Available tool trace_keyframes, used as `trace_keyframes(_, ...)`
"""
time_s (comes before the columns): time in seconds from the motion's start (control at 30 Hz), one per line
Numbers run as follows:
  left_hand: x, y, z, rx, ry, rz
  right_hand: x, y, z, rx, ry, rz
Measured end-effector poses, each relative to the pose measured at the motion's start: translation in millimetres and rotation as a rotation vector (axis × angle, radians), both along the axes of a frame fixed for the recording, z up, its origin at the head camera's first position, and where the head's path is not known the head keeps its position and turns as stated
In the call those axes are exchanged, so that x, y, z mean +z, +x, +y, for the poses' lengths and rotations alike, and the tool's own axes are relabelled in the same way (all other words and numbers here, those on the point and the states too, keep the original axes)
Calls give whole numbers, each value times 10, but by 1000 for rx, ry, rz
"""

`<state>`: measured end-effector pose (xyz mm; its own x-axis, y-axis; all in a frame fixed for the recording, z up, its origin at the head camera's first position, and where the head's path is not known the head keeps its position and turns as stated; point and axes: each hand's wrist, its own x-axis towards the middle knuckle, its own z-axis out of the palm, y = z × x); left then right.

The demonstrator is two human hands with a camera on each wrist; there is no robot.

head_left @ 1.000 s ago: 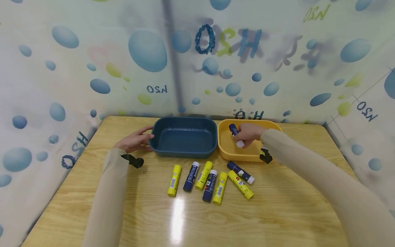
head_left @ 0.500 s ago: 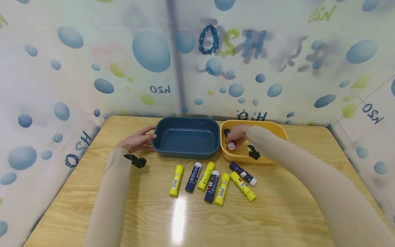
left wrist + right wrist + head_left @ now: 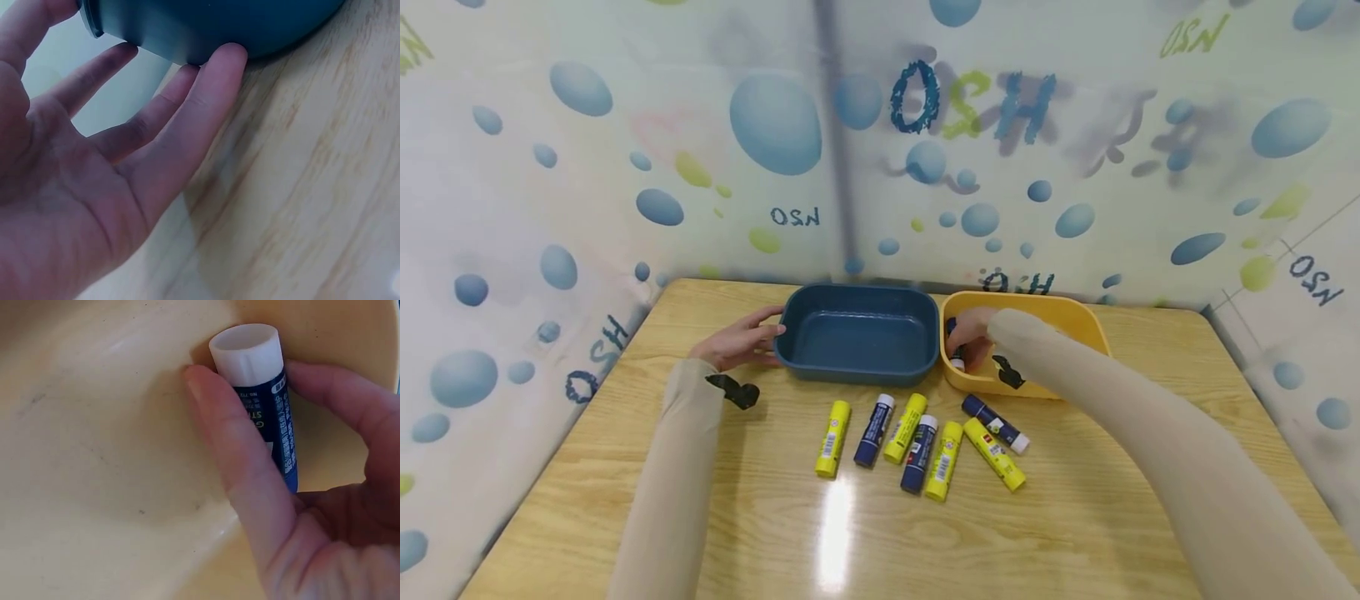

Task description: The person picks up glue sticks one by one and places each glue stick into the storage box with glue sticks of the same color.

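At the left end of the blue tray (image 3: 859,375), my left hand (image 3: 737,340) touches the outer wall with spread, fairly straight fingers; the left wrist view shows the fingertips against the tray wall (image 3: 206,25). My right hand (image 3: 972,329) is inside the yellow tray (image 3: 992,387), near its left wall. It holds a dark blue glue stick (image 3: 250,365) with a white end, thumb on one side and a finger on the other. In the right wrist view the stick lies close to the tray's floor. The fingers hide part of it.
On the wooden table (image 3: 760,533) in front of the trays lie several glue sticks, yellow ones (image 3: 832,439) and dark blue ones (image 3: 874,431). The two trays stand side by side near the back edge. Behind them hangs a patterned curtain (image 3: 865,167).
My right hand has carried the glue stick left and down inside the yellow tray, toward its left wall. My left hand stays at the blue tray. The head view has shifted slightly.
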<state>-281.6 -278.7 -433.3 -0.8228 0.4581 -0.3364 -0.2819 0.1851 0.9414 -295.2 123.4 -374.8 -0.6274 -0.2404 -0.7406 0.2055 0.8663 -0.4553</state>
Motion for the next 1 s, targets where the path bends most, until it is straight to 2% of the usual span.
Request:
trace_keyframes(0.2, -4, 9, -19, -12, 8, 2, 59, 46, 43, 2, 16, 49)
trace_keyframes(0.43, 5, 50, -11, -2, 13, 17, 240, 145, 253, -13, 18, 131)
trace_keyframes(0.53, -6, 69, -7, 8, 13, 33, 306, 201, 394, 2, -43, 164)
trace_keyframes(0.77, -53, 96, -13, 28, 18, 52, 435, 406, 678, -25, -273, 226)
trace_keyframes(1.0, -73, 95, -15, 47, 20, 54, 485, 716, 771, 7, -338, 275)
